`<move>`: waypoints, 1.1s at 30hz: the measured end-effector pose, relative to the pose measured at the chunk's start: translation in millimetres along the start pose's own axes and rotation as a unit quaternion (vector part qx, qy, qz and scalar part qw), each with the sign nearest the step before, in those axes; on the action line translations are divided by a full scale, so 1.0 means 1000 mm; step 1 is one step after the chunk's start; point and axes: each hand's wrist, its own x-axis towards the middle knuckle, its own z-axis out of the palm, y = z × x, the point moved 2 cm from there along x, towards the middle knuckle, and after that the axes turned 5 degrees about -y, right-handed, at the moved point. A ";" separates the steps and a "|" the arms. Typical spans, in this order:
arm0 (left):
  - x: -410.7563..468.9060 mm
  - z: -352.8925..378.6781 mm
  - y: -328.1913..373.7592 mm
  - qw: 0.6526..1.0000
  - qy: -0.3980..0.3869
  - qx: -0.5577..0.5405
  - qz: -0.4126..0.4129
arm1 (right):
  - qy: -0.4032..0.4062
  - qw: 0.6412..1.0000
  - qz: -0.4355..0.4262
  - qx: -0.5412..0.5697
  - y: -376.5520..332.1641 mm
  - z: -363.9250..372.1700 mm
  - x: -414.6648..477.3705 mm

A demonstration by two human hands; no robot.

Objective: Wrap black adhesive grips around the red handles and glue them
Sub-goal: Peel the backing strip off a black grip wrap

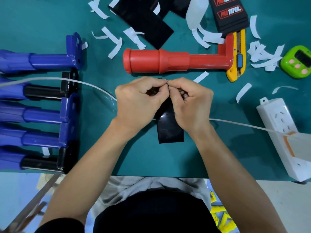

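Head: hands (139, 100) (190, 105) (curled) on black grip (170, 130)

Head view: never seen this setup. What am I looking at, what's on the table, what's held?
No robot here: one camera worn on a person's head looks down at their bare hands. The left hand and right hand both pinch the top edge of a black grip sheet over the green table. Beyond them lies a bare red handle, a yellow utility knife at its right end. Left: a row of blue and black handles. Scattered white paper strips, more black sheets, a green timer and a white power strip lie around.
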 end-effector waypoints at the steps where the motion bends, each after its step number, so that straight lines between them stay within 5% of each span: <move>1: 0.001 0.000 0.000 0.999 -0.011 -0.021 -0.024 | 0.003 1.000 -0.004 -0.004 0.000 0.000 0.000; 6: 0.008 0.000 0.000 0.986 -0.045 -0.115 -0.114 | 0.015 1.000 0.013 0.010 0.000 -0.001 0.001; 13: 0.009 -0.002 -0.005 0.985 -0.054 -0.125 -0.104 | 0.014 1.000 0.011 0.009 0.000 -0.003 0.001; 18: 0.003 -0.001 -0.005 0.999 -0.034 -0.019 -0.005 | 0.006 1.000 0.019 0.009 0.004 0.001 0.001; 25: 0.005 0.002 -0.007 0.993 -0.033 -0.069 -0.093 | 0.009 1.000 0.006 0.006 0.003 0.002 0.001; 33: 0.013 -0.005 -0.006 0.990 -0.058 -0.098 -0.079 | 0.008 1.000 0.008 0.011 0.002 -0.002 0.002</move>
